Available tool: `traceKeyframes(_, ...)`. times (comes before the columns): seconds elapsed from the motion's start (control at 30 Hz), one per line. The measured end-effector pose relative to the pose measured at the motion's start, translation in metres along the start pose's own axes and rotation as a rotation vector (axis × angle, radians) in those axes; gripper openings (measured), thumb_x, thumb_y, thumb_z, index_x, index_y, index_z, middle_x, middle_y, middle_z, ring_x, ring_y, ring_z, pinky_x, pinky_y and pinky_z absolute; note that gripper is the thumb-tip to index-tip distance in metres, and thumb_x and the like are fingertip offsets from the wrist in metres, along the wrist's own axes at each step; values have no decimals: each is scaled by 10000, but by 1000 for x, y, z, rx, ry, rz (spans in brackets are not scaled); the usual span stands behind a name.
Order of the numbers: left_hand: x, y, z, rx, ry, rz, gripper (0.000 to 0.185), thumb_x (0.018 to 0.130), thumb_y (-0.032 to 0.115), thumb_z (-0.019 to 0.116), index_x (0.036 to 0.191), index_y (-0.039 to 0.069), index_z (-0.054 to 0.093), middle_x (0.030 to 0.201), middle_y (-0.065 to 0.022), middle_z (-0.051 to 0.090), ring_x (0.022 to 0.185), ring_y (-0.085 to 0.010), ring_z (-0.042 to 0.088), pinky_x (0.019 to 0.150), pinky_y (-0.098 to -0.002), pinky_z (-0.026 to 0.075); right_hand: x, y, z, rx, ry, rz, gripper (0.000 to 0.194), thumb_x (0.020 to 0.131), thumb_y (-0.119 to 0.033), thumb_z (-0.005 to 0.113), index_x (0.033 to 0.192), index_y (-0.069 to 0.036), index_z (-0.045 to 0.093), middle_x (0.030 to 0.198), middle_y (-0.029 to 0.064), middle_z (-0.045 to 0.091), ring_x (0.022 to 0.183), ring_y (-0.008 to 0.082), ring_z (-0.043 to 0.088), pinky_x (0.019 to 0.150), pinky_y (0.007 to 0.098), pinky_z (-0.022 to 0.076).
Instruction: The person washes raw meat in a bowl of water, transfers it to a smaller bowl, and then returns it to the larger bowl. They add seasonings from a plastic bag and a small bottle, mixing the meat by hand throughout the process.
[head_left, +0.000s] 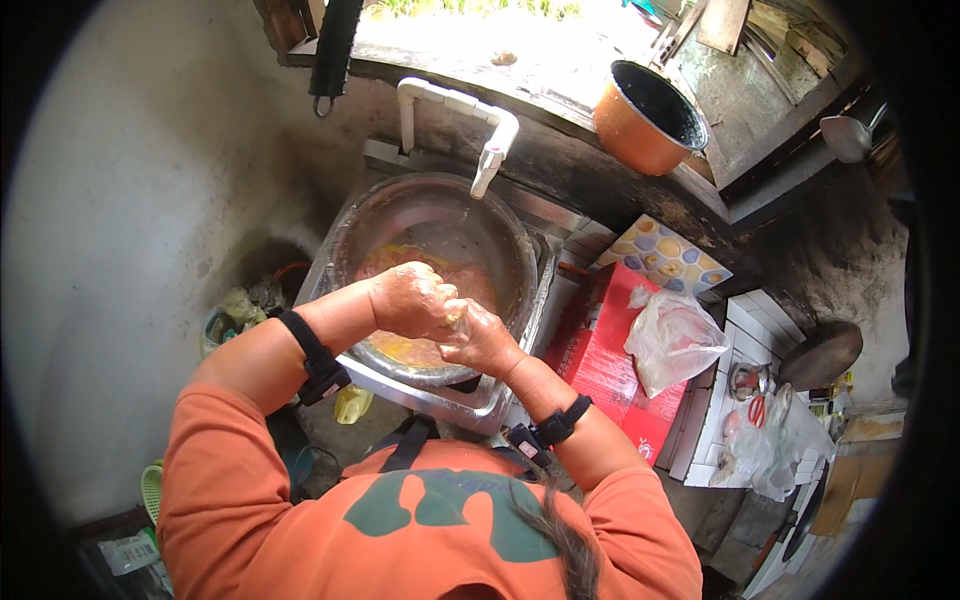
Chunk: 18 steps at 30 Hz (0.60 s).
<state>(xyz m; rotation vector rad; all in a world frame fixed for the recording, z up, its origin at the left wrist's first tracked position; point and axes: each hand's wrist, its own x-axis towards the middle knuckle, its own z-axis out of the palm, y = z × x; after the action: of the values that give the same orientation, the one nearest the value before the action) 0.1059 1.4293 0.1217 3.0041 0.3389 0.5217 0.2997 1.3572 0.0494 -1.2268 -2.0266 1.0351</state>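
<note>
A wide metal basin (517, 247) sits over a stainless steel sink (491, 412). Pinkish meat-like food (390, 262) and yellow liquid (409, 349) lie in its bottom. Above the basin's near half, my left hand (416, 300) is curled into a wet, smeared fist. My right hand (484, 337) meets it from the right, fingers bent inward. Between them shows a small pale, wet piece (457, 321), gripped by both hands; what it is cannot be made out. My hands hide part of the food below.
A white pipe faucet (491, 157) reaches over the basin's far rim. On the right, a clear plastic bag (671, 341) rests on a red box (585, 360). An orange pot (637, 135) stands on the window ledge. A wall (135, 225) rises on the left.
</note>
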Motion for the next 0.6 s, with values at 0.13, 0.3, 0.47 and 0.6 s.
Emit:
traceKeyframes(0.13,-7,-14,6,-8,50,-33,249,750,345,715,668,135,609,613,-42,588,557,-239,622,536,-375,493,18,3,14,-46,3,-29,593,642,-224,825,1139,-38,562,1101,185,618,1054,383,594,911,429,500)
traceKeyframes(0.3,-18,-17,19,59,87,-200,245,764,320,690,642,124,608,602,-68,604,538,-246,628,535,-376,501,29,10,19,-146,134,-81,569,636,-221,826,1113,-40,575,1055,185,632,1027,369,605,897,436,502)
traceKeyframes(0.47,-22,-12,32,44,134,-436,275,808,315,645,627,111,606,619,-99,639,552,-269,646,541,-384,520,35,11,28,-209,250,16,488,651,-218,814,1053,-48,595,948,164,658,910,356,632,823,436,523)
traceKeyframes(0.6,-4,-12,27,253,-142,-596,306,872,334,593,679,104,655,698,-103,686,587,-271,673,543,-367,542,47,19,41,-306,447,-4,437,669,-244,807,1018,-70,608,869,156,669,821,354,649,746,446,538)
